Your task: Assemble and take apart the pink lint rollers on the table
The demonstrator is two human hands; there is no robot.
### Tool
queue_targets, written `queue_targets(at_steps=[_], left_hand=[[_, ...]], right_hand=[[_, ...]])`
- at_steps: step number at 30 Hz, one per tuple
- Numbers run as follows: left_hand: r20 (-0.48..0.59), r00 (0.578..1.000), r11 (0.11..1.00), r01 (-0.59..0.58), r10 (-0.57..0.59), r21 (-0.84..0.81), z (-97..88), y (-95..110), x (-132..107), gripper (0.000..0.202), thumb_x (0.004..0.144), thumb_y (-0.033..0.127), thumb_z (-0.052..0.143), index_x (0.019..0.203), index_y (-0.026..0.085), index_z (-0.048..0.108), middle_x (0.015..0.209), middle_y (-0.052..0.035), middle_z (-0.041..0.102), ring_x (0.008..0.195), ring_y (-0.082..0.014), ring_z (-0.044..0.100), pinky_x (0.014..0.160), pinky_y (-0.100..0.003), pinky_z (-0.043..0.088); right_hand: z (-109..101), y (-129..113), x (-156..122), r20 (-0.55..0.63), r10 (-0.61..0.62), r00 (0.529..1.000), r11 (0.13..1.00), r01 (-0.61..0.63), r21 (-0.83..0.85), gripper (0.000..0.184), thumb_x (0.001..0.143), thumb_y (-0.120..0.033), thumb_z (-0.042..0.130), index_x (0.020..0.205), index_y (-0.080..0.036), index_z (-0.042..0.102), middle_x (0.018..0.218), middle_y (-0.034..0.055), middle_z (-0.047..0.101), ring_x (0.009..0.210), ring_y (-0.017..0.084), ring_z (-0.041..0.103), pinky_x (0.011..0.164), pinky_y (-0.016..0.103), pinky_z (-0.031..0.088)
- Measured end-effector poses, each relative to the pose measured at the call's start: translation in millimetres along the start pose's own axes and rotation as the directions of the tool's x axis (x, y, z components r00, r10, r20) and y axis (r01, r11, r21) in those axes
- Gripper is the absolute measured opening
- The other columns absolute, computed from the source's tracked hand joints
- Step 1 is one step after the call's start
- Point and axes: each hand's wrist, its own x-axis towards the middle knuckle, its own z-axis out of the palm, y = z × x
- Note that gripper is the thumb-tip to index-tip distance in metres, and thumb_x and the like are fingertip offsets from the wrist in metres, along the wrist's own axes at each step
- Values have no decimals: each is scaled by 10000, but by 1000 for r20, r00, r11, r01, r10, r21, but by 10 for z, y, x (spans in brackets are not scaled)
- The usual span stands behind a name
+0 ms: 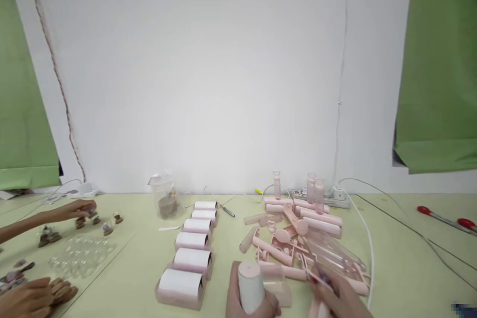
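Observation:
My left hand (238, 304) is at the bottom edge, closed around a white lint-roller roll (250, 285) held upright. Just to its right, my right hand (337, 295) grips a thin pink plastic part (317, 277), with its fingers at the near edge of a pile of pink handles and parts (294, 241). Most of both hands is cut off by the frame. To the left of my left hand, a row of several white rolls in pink holders (192, 258) runs away from me across the pale green table (395, 268).
Clear plastic covers (333, 253) lie on the pile. A clear cup (166, 198), a power strip (337, 194) with white cables and a red-handled tool (443, 216) sit near the wall. At the left, another person's hands (72, 209) handle small brown pieces beside clear domes (82, 253).

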Motion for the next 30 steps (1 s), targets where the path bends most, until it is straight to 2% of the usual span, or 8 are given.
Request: queue_targets(at_steps=[3,7,12,15,18,22,25,30], left_hand=[[-79,997,1000,-17,16,-10,-60,190,36,414,538,346,705,766,193,395,480,54,552,354,-97,493,378,-195,389],[-101,995,1000,21,-22,-11,-146,267,115,406,575,387,689,749,192,377,501,56,541,354,-90,481,363,-207,402],[-123,992,1000,10,-10,-1,-182,220,183,415,600,419,670,740,202,345,506,64,523,358,-91,477,354,-213,408],[-144,989,997,-35,46,73,-172,264,183,411,629,433,636,829,206,358,507,68,518,346,-95,471,346,-205,393],[-141,982,967,-85,122,242,-187,345,155,429,676,439,579,974,216,364,549,58,530,363,-110,488,361,-212,396],[-47,961,768,-187,272,612,-244,398,119,349,708,385,539,996,215,437,648,18,581,514,-145,555,502,-240,431],[32,950,623,-230,312,748,-274,383,116,323,719,341,515,1012,218,456,671,8,605,597,-169,573,549,-242,420],[77,945,487,-232,318,842,-286,325,138,338,720,315,506,1049,248,462,756,1,652,691,-198,610,583,-245,418]], right_hand=[[-215,-16,59,-11,114,993,987,-114,-115,254,614,-461,487,675,-214,475,476,-35,512,471,176,501,487,261,384],[-309,84,53,-99,225,969,931,-244,-272,311,668,-530,444,696,-221,462,363,-49,485,472,199,528,528,277,382],[-370,93,21,-152,203,967,839,-252,-483,427,645,-610,469,829,-227,509,571,-4,585,553,225,570,494,276,392],[-316,-107,-1,-160,58,985,880,-126,-459,329,760,-530,360,898,-256,478,657,-10,596,622,203,580,568,278,425],[-130,-385,-43,-20,-129,991,923,113,-367,308,821,-461,298,955,-258,486,711,-7,605,637,175,572,585,254,435],[151,-678,-130,180,-244,953,907,290,-305,286,834,-430,358,951,-252,550,766,4,630,650,158,571,591,233,433],[264,-739,-193,122,-342,932,879,363,-309,284,831,-424,374,893,-255,593,761,3,643,637,150,575,590,224,434],[283,-621,-236,20,-402,915,846,379,-375,353,829,-466,338,861,-267,628,597,-15,619,442,120,499,461,205,400]])
